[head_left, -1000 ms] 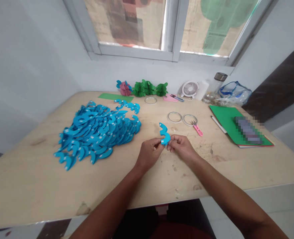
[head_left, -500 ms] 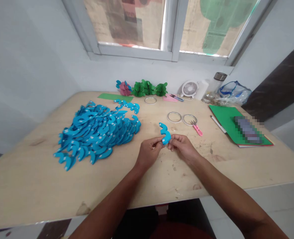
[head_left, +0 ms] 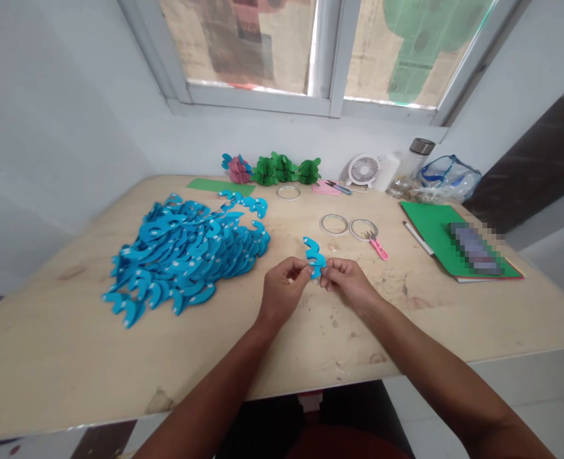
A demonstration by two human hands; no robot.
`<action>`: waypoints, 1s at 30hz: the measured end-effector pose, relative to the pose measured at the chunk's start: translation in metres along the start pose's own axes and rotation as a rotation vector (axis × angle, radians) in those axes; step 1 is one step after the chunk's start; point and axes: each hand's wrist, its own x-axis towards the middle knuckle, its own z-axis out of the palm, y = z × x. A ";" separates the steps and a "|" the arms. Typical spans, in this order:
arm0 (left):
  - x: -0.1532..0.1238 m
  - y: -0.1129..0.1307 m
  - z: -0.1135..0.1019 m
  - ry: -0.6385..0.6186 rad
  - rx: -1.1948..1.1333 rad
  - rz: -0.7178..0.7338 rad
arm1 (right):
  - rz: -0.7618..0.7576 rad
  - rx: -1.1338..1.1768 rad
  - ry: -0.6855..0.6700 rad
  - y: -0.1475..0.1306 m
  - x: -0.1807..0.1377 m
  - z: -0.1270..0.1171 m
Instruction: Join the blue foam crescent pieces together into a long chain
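Between my two hands is a blue curved paper cutout (head_left: 315,257), shaped somewhat like a 3, held just above the table. My left hand (head_left: 286,280) pinches its lower left edge between thumb and fingers. On the other side, my right hand (head_left: 345,278) has its fingertips closed on the lower right edge. The fingers partly cover the lower end of the cutout, where folds or layers cannot be made out clearly. A big heap of similar blue paper cutouts (head_left: 190,248), many with small white patches, lies to the left of my hands.
Tape rolls (head_left: 334,224) and pink-handled scissors (head_left: 378,245) lie beyond my right hand. Green paper ornaments (head_left: 282,168), a white fan (head_left: 364,171) and a glass bottle (head_left: 410,164) stand along the wall. At right are a pen (head_left: 418,238) and a green folder (head_left: 429,233).
The lower part of the blue cutout looks folded or turned differently between my fingertips. My left hand has shifted slightly left and up; the heap and tools are unmoved.
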 end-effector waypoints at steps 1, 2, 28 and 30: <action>0.000 0.000 0.000 -0.014 0.010 0.006 | 0.001 0.000 0.002 0.000 0.000 0.000; 0.000 0.000 0.000 -0.025 0.017 0.014 | 0.001 0.001 0.005 -0.001 0.000 0.000; 0.004 -0.003 -0.001 -0.174 -0.039 -0.149 | -0.010 -0.030 0.039 0.000 0.000 0.001; 0.006 -0.003 -0.003 -0.213 -0.179 -0.234 | -0.008 -0.027 0.038 -0.001 0.000 0.001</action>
